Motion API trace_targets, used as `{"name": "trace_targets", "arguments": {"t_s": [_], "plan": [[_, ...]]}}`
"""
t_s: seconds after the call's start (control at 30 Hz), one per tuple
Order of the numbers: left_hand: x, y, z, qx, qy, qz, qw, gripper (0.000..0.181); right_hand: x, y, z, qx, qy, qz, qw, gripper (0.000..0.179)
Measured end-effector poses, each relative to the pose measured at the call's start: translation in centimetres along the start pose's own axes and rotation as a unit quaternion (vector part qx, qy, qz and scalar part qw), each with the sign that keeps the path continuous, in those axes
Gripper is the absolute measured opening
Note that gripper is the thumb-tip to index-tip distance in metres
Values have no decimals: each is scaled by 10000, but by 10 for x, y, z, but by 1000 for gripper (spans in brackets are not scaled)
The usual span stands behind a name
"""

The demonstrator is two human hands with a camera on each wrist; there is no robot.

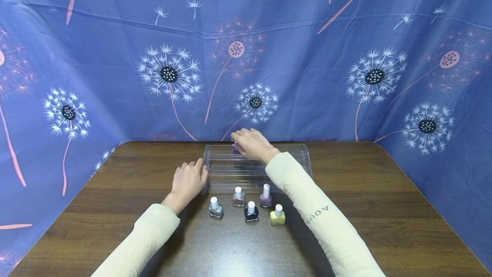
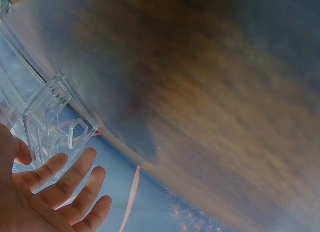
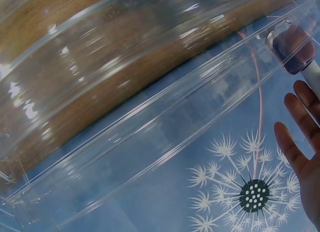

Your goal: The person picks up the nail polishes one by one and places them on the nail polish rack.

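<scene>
A clear acrylic tiered rack (image 1: 230, 168) stands toward the back of the table. My right hand (image 1: 251, 143) pinches a purple nail polish bottle (image 1: 235, 149) by its white cap, at the rack's top tier. In the right wrist view that bottle (image 3: 294, 48) shows through the clear plastic at upper right, fingers (image 3: 300, 112) by the cap. My left hand (image 1: 189, 179) touches the rack's left end; in the left wrist view its fingers (image 2: 75, 179) are spread and fairly straight beside the clear side panel (image 2: 55, 117).
In front of the rack stand several white-capped nail polish bottles: grey glitter (image 1: 216, 210), brownish (image 1: 238, 200), black (image 1: 251, 215), purple (image 1: 265, 200) and yellow (image 1: 277, 218). The wooden table (image 1: 384, 208) meets a blue dandelion-print cloth (image 1: 300, 76) behind.
</scene>
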State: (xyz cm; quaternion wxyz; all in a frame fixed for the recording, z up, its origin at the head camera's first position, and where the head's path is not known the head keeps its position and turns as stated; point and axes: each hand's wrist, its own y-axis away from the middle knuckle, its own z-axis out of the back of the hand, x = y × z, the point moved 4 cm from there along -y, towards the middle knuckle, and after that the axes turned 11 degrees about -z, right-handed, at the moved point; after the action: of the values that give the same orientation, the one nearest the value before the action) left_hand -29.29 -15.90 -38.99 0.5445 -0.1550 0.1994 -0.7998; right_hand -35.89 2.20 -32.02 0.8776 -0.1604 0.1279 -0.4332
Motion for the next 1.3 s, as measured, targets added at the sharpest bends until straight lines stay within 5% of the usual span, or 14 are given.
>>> {"name": "trace_targets", "arguments": {"t_s": [1.3], "plan": [[-1,1,5,-43,22,-26,10000,21,-15,30,18,4,80,-105,9999,24]]}}
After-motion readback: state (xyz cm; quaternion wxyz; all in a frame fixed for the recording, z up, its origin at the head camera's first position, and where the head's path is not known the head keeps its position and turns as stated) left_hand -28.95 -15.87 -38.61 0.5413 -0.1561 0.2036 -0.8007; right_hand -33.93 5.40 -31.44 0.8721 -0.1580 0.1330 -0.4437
